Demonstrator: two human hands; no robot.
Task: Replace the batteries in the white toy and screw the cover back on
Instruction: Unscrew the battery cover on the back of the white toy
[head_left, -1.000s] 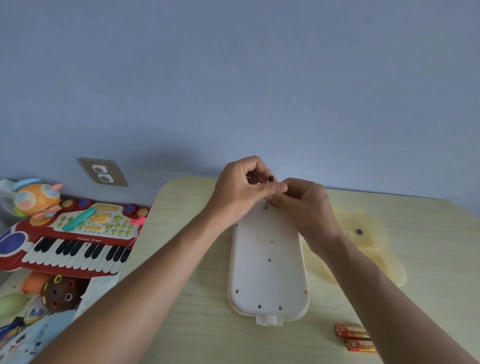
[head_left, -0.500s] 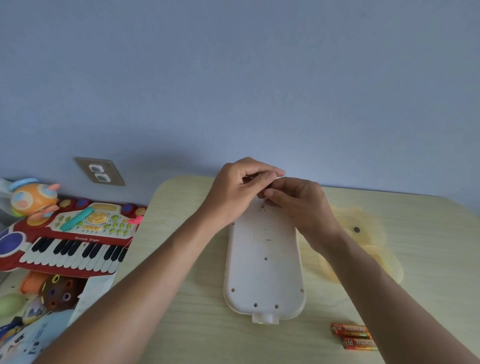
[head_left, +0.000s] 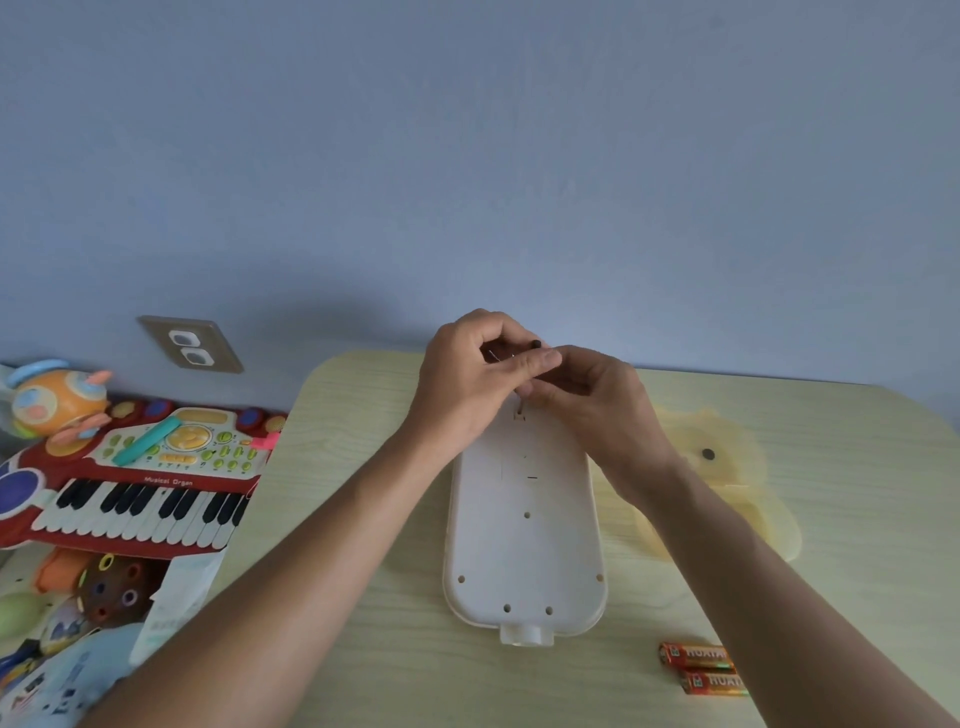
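Note:
The white toy lies face down and lengthwise on the table, its flat back dotted with small screw holes. Both hands meet over its far end. My left hand is closed around a small screwdriver; only its black end shows above my fingers. My right hand pinches low on the tool, just above a small slot in the toy. The tool's tip and any screw are hidden by my fingers. Two orange batteries lie side by side near the table's front right.
A translucent yellow soft cover with a black dot lies right of the toy, under my right forearm. Left of the wooden table sit a red toy keyboard and several other toys. A wall socket is behind.
My hands have stayed over the toy's far end. My left fingers have shifted on the tool, so its black end, hidden half a second ago, shows again.

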